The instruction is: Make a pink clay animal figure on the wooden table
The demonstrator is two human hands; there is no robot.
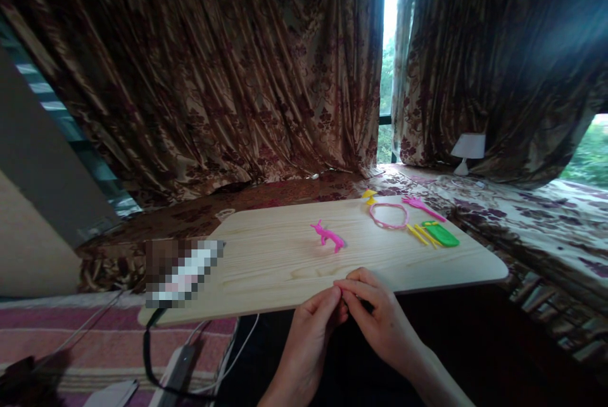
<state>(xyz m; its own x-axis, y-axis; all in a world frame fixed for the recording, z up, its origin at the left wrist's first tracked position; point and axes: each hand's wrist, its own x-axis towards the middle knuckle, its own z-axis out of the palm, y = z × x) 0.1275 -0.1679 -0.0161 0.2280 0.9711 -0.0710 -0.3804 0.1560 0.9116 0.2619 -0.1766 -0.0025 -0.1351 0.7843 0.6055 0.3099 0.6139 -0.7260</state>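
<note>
My left hand and my right hand meet at the near edge of a pale wooden board. Both pinch a tiny pink piece between their fingertips; what it is I cannot make out. A pink toy animal stands upright on the middle of the board, a little beyond my hands. At the board's far right lie a pink ring, a pink stick tool, yellow sticks, a green flat piece and a small yellow piece.
A blurred patch covers something at the board's left edge. Cables and a white power strip lie on the striped cloth at lower left. Patterned curtains hang behind; a small white lamp stands on the bed at right.
</note>
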